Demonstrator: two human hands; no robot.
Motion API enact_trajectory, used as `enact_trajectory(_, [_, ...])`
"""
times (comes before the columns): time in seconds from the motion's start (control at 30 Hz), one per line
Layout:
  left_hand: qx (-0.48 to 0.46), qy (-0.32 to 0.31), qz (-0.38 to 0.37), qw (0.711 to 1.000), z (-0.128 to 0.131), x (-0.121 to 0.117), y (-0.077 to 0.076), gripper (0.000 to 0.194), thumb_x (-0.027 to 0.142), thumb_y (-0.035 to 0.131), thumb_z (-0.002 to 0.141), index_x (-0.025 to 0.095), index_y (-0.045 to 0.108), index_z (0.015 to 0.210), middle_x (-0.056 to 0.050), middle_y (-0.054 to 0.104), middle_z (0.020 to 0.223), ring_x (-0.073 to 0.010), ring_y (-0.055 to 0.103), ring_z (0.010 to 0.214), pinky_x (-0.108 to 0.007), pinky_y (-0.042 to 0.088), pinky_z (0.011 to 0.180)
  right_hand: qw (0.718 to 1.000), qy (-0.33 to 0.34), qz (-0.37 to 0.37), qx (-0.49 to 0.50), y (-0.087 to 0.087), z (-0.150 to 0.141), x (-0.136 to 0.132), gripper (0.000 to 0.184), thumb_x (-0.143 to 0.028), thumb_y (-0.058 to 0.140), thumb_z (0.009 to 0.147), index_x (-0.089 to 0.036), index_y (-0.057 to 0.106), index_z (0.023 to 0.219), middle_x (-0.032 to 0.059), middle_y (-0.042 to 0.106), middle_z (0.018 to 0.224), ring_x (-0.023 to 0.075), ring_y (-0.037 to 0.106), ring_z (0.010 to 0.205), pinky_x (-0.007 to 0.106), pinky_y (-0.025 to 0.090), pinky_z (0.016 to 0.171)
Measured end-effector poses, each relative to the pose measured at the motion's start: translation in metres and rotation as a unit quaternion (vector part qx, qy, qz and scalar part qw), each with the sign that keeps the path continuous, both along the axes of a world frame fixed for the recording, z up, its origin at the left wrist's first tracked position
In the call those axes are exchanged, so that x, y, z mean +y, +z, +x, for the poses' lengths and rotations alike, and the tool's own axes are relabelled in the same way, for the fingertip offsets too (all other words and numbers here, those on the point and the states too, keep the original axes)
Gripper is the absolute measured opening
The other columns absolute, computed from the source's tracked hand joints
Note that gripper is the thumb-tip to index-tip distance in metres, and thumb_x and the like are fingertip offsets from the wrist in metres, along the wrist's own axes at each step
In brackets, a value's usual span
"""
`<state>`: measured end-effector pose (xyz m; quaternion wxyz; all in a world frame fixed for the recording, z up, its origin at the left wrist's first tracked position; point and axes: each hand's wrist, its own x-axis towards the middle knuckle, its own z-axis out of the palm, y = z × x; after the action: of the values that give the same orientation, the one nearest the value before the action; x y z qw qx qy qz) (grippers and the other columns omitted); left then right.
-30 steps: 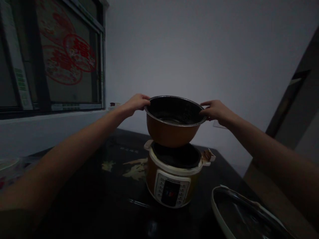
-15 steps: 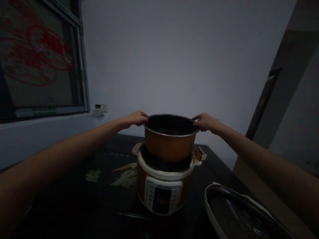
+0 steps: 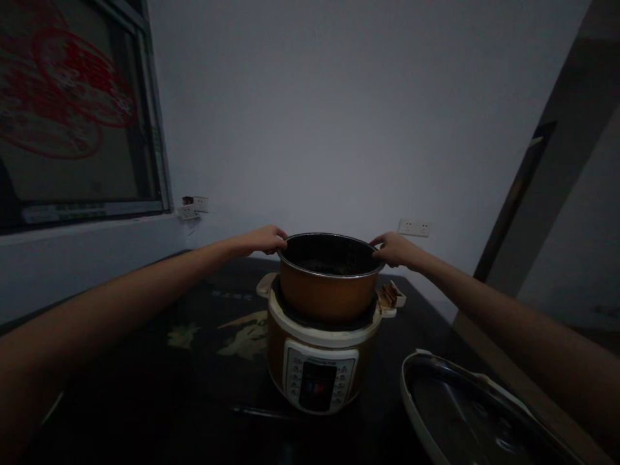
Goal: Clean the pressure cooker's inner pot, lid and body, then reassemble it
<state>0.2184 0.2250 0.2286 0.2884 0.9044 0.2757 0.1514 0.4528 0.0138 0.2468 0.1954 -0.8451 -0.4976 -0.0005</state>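
An orange inner pot (image 3: pixel 329 294) with a dark inside and a shiny rim is partly inside the mouth of a pressure cooker (image 3: pixel 320 378), most of its wall still showing above the opening. My left hand (image 3: pixel 266 240) pinches the pot's rim on the left side. On the opposite side, my right hand (image 3: pixel 392 250) grips the rim between thumb and fingers. The cooker stands upright, its control panel facing me, with a handle at left and a brownish hinge or latch piece at right. What lies at the pot's bottom is too dark to tell.
A detached cooker lid (image 3: pixel 475 407) lies at the front right, its underside showing. Everything stands on a dark glossy table (image 3: pixel 145 381) with a printed leaf pattern. Behind it rises a white wall with sockets (image 3: pixel 414 227); a window (image 3: pixel 82 110) is at the left.
The pot has come down a little, deeper into the cooker, with both hands still on its rim. My view has shifted slightly, uncovering the wall socket behind my right hand.
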Motion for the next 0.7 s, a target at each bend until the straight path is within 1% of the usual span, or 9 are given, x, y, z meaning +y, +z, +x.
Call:
enact_trajectory(0.13, [0.029, 0.007, 0.016, 0.999, -0.001, 0.005, -0.010, 0.046, 0.025, 0.056, 0.064, 0.010, 0.066, 0.106, 0.000, 0.050, 0.053, -0.0136, 0.043, 0.051, -0.027, 0.031, 0.049, 0.999, -0.003, -0.029, -0.015, -0.012, 0.002, 0.004, 0.044, -0.013, 0.058, 0.074, -0.009, 0.063, 0.117, 0.0032, 0.064, 0.062, 0.0085, 0.049, 0.040, 0.020, 0.040, 0.042])
enact_trajectory(0.23, [0.051, 0.007, 0.024, 0.998, -0.001, 0.006, -0.017, 0.047, 0.026, 0.057, 0.064, 0.009, 0.066, 0.107, -0.001, 0.053, 0.055, -0.0139, 0.045, 0.052, -0.026, 0.032, 0.049, 0.998, -0.003, -0.053, -0.027, -0.023, 0.007, 0.007, 0.046, -0.015, 0.058, 0.074, -0.009, 0.061, 0.120, 0.0084, 0.069, 0.075, 0.0107, 0.056, 0.047, 0.021, 0.043, 0.045])
enact_trajectory(0.3, [0.064, 0.004, 0.029, 0.998, 0.000, 0.005, -0.021, 0.049, 0.026, 0.056, 0.064, 0.008, 0.065, 0.109, -0.001, 0.054, 0.057, -0.0137, 0.046, 0.053, -0.026, 0.033, 0.049, 0.997, -0.003, -0.067, -0.041, -0.029, 0.011, 0.010, 0.047, -0.016, 0.058, 0.075, -0.010, 0.061, 0.121, 0.0111, 0.071, 0.084, 0.0136, 0.062, 0.056, 0.022, 0.045, 0.050])
enact_trajectory(0.4, [0.082, 0.000, 0.035, 0.996, 0.002, 0.002, -0.027, 0.050, 0.025, 0.056, 0.065, 0.006, 0.064, 0.111, -0.001, 0.054, 0.058, -0.0130, 0.046, 0.053, -0.025, 0.033, 0.049, 0.994, -0.004, -0.084, -0.069, -0.038, 0.015, 0.013, 0.046, -0.018, 0.060, 0.073, -0.011, 0.062, 0.119, 0.0137, 0.071, 0.098, 0.0190, 0.067, 0.077, 0.023, 0.048, 0.062])
enact_trajectory(0.5, [0.095, -0.006, 0.039, 0.995, 0.003, -0.001, -0.032, 0.050, 0.025, 0.055, 0.066, 0.006, 0.063, 0.112, -0.001, 0.054, 0.057, -0.0127, 0.046, 0.053, -0.024, 0.033, 0.049, 0.990, -0.005, -0.102, -0.093, -0.046, 0.018, 0.015, 0.046, -0.018, 0.060, 0.072, -0.013, 0.063, 0.118, 0.0141, 0.070, 0.106, 0.0224, 0.067, 0.093, 0.026, 0.048, 0.072])
enact_trajectory(0.7, [0.109, -0.016, 0.037, 0.993, 0.003, -0.004, -0.044, 0.047, 0.024, 0.055, 0.065, 0.005, 0.065, 0.107, -0.002, 0.057, 0.059, -0.0133, 0.048, 0.053, -0.024, 0.035, 0.050, 0.983, -0.010, -0.139, -0.118, -0.058, 0.014, 0.015, 0.049, -0.019, 0.060, 0.073, -0.015, 0.060, 0.121, 0.0165, 0.067, 0.114, 0.0273, 0.064, 0.104, 0.032, 0.049, 0.078])
